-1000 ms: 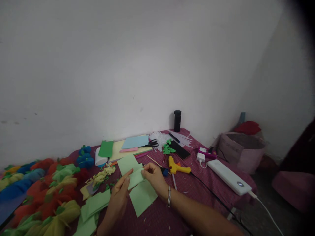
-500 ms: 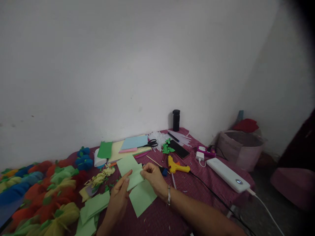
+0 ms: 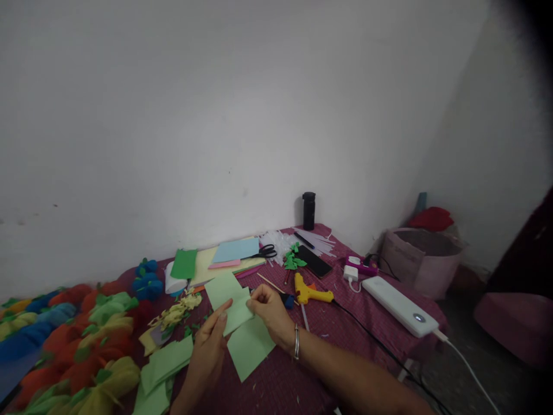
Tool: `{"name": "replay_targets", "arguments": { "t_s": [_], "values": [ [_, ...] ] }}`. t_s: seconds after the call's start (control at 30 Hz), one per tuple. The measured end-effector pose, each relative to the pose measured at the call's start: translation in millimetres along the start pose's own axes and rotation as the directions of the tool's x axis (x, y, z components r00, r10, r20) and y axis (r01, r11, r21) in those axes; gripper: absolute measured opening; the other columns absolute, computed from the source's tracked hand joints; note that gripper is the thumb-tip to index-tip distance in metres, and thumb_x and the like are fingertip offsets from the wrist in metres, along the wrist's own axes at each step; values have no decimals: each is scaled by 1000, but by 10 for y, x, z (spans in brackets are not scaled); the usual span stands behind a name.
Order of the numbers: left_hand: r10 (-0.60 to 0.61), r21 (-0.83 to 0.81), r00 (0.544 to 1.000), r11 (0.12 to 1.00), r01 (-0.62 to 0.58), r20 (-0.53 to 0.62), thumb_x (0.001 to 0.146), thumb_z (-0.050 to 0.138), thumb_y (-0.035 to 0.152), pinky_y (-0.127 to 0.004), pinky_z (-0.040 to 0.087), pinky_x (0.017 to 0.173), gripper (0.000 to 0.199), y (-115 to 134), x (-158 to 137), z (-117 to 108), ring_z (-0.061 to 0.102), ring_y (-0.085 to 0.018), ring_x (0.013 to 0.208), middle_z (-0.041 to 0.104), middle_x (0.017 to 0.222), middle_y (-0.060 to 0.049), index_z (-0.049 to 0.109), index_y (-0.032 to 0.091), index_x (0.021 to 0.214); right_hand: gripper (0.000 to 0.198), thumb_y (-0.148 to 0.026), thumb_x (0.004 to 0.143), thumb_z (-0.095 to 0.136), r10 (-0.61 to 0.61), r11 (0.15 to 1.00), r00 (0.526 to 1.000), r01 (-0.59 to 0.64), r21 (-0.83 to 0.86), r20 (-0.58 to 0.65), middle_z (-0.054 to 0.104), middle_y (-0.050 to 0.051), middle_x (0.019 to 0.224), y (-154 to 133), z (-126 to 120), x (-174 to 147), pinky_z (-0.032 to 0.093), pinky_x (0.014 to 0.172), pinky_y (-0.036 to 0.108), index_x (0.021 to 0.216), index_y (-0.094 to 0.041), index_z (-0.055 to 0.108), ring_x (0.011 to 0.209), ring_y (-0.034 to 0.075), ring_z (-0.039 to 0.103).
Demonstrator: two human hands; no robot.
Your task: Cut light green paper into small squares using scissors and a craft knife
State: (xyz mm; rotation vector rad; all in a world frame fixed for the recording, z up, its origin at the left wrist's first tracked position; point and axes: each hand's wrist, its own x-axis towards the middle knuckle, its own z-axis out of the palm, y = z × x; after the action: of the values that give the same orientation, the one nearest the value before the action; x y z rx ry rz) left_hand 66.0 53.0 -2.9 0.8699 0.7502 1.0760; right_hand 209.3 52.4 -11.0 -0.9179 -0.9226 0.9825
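A small folded piece of pale green paper [image 3: 237, 317] is between my two hands, above the table. My left hand [image 3: 209, 341] grips its left edge, with the thumb and fingertips pressed on it. The right edge is pinched by the thumb and fingers of my right hand [image 3: 272, 314], which has a bangle at the wrist. Beneath and behind lie flat pale green sheets [image 3: 251, 349]. Left of my left hand is a stack of folded pale green paper [image 3: 166, 366]. A yellow glue gun [image 3: 311, 292] rests right of my right hand.
Colourful puffy flowers [image 3: 82, 340] crowd the left side. Scissors [image 3: 265, 252] lie by coloured paper sheets [image 3: 237, 249] at the back. A black bottle [image 3: 309, 211] stands by the wall. A phone [image 3: 314, 262], a power strip [image 3: 362, 266] and a white power bank [image 3: 400, 305] are on the right.
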Motion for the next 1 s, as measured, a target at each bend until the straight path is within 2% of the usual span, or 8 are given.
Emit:
{"name": "replay_targets", "arguments": {
  "t_s": [0.1, 0.2, 0.33, 0.43, 0.57, 0.67, 0.8, 1.0],
  "values": [
    [42, 79, 999, 996, -42, -5, 67, 72, 43, -32, 53, 67, 56, 19, 24, -16, 67, -25, 82, 73, 96, -6, 59, 20, 116, 18, -20, 62, 61, -31, 1000, 999, 31, -3, 19, 45, -6, 62, -20, -10, 16, 32, 53, 21, 73, -20, 46, 54, 9, 41],
    [130, 316, 991, 940, -128, 15, 64, 72, 46, -29, 49, 61, 45, 55, 93, -84, 64, -22, 70, 72, 80, -5, 67, 16, 98, 25, -14, 63, 57, -101, 985, 992, 110, -130, 75, 48, -6, 68, -50, -48, 31, 35, 55, 21, 84, -20, 46, 59, 10, 46],
    [188, 664, 967, 703, -253, 170, 68, 66, 42, -27, 43, 58, 28, 79, 167, -177, 57, -18, 62, 66, 65, -2, 68, 15, 72, 30, -8, 66, 54, -171, 868, 958, 258, -424, 232, 53, -4, 74, -85, -99, 3, 38, 62, 23, 93, -20, 49, 66, 11, 51],
    [255, 792, 920, 472, -387, 298, 76, 57, 38, -26, 40, 60, 24, 53, 157, -190, 55, -17, 63, 63, 65, -1, 64, 17, 67, 30, -5, 66, 53, -137, 789, 934, 305, -533, 330, 54, -4, 74, -103, -111, -26, 37, 62, 23, 92, -20, 51, 66, 11, 51],
    [318, 809, 858, 314, -497, 403, 82, 52, 34, -24, 35, 58, 28, 26, 99, -148, 49, -14, 59, 53, 61, 1, 55, 18, 60, 28, -6, 66, 57, -73, 867, 930, 237, -439, 359, 51, -5, 70, -90, -105, -23, 35, 60, 22, 90, -20, 52, 64, 10, 48],
    [361, 768, 862, 411, -490, 357, 82, 51, 36, -23, 34, 56, 30, 32, 77, -123, 46, -13, 58, 49, 60, 2, 52, 17, 59, 29, -18, 68, 65, 43, 986, 934, 17, -165, 355, 50, -6, 70, -35, -82, -21, 34, 57, 21, 94, -19, 52, 60, 9, 46],
    [330, 678, 923, 634, -371, 197, 77, 57, 40, -22, 34, 52, 30, 10, 87, -133, 43, -12, 55, 47, 58, 3, 54, 16, 59, 39, -33, 58, 78, 268, 952, 896, -302, 42, 353, 56, -4, 71, 62, -25, -59, 37, 56, 22, 85, -17, 55, 57, 8, 49],
    [196, 389, 981, 903, -185, 11, 67, 68, 45, -20, 35, 48, 31, -91, 101, -129, 43, -10, 51, 53, 57, 4, 59, 15, 65, 48, -39, 50, 83, 322, 921, 878, -377, 97, 355, 60, -3, 67, 109, 12, -74, 41, 60, 26, 83, -14, 59, 56, 10, 54]
  ]
}}
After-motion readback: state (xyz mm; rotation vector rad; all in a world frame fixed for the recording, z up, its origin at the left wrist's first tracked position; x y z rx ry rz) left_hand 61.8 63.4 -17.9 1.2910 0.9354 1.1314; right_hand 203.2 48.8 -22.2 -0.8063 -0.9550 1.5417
